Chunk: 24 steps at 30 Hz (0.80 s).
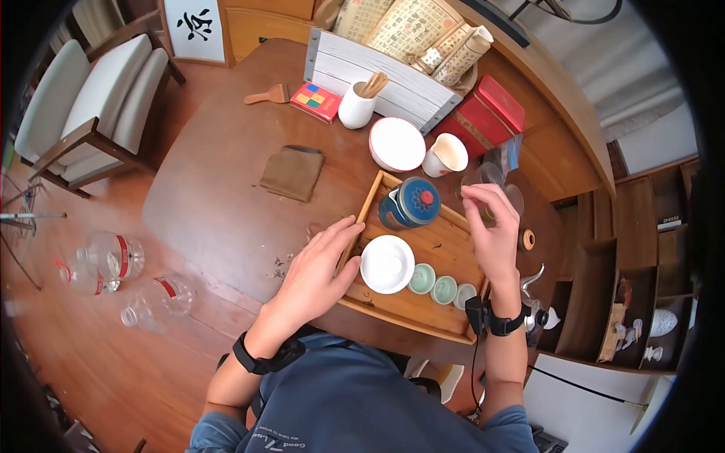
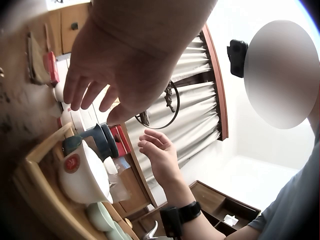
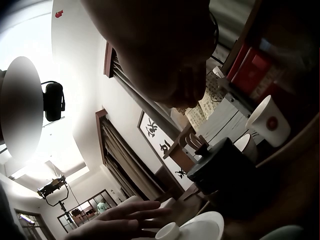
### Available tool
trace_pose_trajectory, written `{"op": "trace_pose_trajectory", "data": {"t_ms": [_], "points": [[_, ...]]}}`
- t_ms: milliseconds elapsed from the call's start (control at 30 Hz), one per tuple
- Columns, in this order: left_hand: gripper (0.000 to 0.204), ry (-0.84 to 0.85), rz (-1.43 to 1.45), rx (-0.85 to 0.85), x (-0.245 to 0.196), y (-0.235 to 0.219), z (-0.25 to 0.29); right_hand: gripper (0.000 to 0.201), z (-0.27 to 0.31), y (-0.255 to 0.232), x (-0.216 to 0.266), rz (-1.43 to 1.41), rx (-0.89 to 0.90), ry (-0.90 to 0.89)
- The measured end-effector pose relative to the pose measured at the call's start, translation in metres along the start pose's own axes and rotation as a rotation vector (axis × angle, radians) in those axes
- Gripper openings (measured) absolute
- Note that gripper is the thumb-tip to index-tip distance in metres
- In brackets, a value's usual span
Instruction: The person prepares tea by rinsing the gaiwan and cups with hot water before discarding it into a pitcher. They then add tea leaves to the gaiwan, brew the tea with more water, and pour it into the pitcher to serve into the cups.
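On the wooden tea tray [image 1: 419,309] stand a white lidded tea bowl [image 1: 387,281], a blue teapot [image 1: 396,214] with a red-knobbed lid, and a row of three pale green cups [image 1: 445,290]. My left hand [image 1: 321,260] is at the tray's left edge beside the bowl, its fingers extended and holding nothing. Over the tray's right side hovers my right hand [image 1: 495,230], fingers loosely bent, with no object visible in it. The left wrist view shows the bowl's red mark [image 2: 72,163] and the raised right hand [image 2: 162,157].
Behind the tray stand a white bowl [image 1: 397,143], a white pitcher [image 1: 445,155], a red box [image 1: 483,113] and clear glasses [image 1: 513,199]. A brown cloth [image 1: 293,174] lies left of it. A metal kettle [image 1: 535,311] stands at right; plastic bottles [image 1: 160,300] are on the floor.
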<state>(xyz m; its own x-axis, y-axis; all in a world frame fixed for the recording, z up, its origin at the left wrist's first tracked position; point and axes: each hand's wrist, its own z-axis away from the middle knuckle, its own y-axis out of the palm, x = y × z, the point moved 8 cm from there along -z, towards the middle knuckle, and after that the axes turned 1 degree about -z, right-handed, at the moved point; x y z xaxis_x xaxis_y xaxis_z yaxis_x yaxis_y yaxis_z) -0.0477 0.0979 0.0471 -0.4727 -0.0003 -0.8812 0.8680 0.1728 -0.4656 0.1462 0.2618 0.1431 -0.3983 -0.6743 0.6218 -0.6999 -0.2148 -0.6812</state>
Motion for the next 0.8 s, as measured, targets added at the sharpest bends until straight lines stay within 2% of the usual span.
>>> {"op": "trace_pose_trajectory", "data": {"t_ms": [33,67,200,300,433,567,800], "points": [[0.049,0.004,-0.003,0.006,-0.001,0.001,0.0,0.022,0.007,-0.005,-0.005,-0.024,-0.03,0.012],[0.049,0.001,-0.004,0.01,-0.001,0.002,0.0,0.02,0.017,-0.005,-0.014,-0.068,-0.02,0.106],[0.05,-0.008,-0.001,0.025,-0.004,0.005,0.0,0.021,0.053,0.013,-0.032,-0.02,0.128,0.198],[0.051,0.002,-0.023,0.042,-0.002,0.012,-0.001,0.023,0.072,0.024,-0.018,0.027,0.12,0.056],[0.053,0.024,-0.061,0.086,-0.004,0.021,0.001,0.032,0.09,0.052,-0.002,-0.068,0.193,0.152],[0.064,0.025,-0.09,0.107,-0.009,0.027,0.001,0.041,0.093,0.08,0.014,0.081,0.271,0.062],[0.074,0.018,-0.128,0.158,-0.008,0.037,0.003,0.034,0.089,0.087,0.01,0.084,0.199,0.01]]}}
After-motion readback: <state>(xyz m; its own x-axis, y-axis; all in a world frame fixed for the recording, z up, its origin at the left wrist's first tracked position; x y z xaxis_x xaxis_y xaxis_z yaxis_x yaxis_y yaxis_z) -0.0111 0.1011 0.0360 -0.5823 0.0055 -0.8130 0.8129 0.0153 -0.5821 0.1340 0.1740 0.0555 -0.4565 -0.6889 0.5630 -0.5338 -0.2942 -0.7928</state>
